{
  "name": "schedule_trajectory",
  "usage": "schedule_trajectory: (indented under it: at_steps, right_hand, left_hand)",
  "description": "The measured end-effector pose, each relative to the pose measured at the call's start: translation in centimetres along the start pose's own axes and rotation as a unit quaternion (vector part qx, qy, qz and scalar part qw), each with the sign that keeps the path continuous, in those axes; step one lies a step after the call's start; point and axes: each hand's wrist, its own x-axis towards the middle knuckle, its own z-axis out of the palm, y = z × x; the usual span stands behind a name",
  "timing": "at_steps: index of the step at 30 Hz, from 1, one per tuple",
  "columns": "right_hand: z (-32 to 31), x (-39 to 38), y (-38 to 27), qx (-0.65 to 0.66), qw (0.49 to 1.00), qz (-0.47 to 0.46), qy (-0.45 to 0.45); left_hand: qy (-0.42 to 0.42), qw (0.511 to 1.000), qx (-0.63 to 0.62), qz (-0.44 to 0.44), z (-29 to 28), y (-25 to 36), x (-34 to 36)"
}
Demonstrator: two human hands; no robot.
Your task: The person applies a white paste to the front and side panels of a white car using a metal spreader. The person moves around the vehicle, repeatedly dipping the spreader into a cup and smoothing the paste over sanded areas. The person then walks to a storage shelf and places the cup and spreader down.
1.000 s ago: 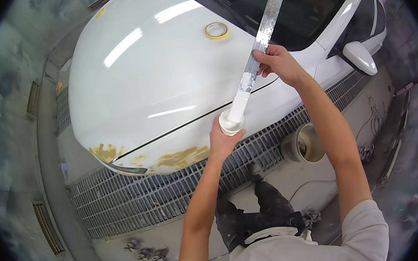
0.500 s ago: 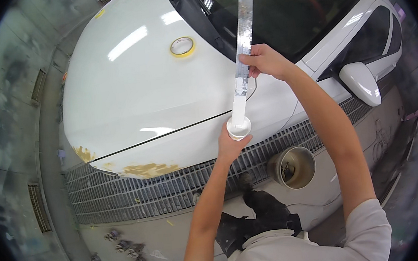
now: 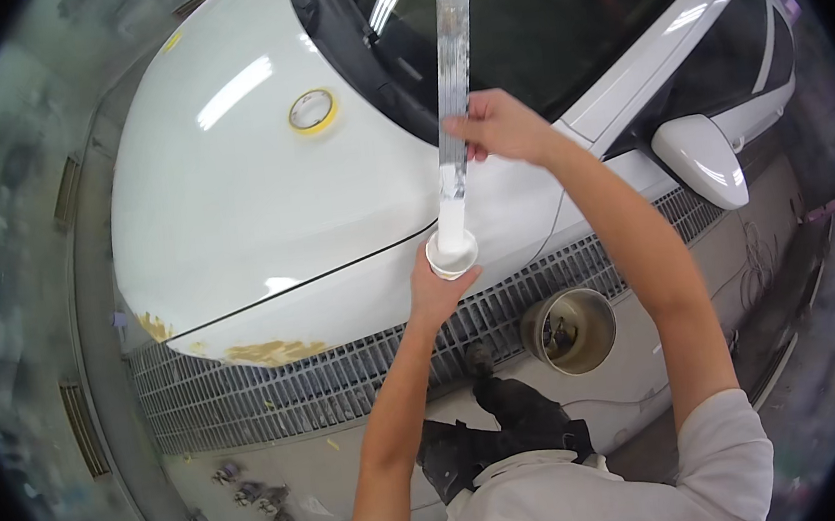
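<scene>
My left hand (image 3: pixel 438 291) is wrapped round a small white cup (image 3: pixel 454 260) with white paint in it, held beside the car's fender. Between the thumb and fingers of my right hand (image 3: pixel 500 130) is a long flat metal paint stirring stick (image 3: pixel 454 66), held near its middle. The stick stands nearly upright in the picture. Its lower end is coated white and dips into the cup. Behind both hands is a white car (image 3: pixel 260 185), with tan-brown patches on the front corner of its fender and bumper.
A roll of yellow masking tape (image 3: pixel 313 112) lies on the hood. On the floor near my feet stands a metal bucket (image 3: pixel 570 332) with something dark inside. A floor grating (image 3: pixel 251 407) runs along the car. The side mirror (image 3: pixel 700 163) juts out at the right. Several small objects (image 3: pixel 251 492) lie at lower left.
The whole view has shifted slightly, so the car, tape and hands sit further left. The stick is still in the cup, its angle nearly the same.
</scene>
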Motion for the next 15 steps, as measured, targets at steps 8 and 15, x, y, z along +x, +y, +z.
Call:
schedule_trajectory:
  at_steps: [8, 15]
  right_hand:
    - [-4.7, -9.5, 1.7, -0.034, 0.981, -0.074, 0.176]
    - [-11.6, -11.5, 5.0, -0.018, 0.98, 0.029, 0.197]
  left_hand:
    - [-0.065, 0.996, 0.006, 0.057, 6.2, 4.0, 2.0]
    - [-0.119, 0.991, -0.003, 0.059, 14.6, 5.2, 4.9]
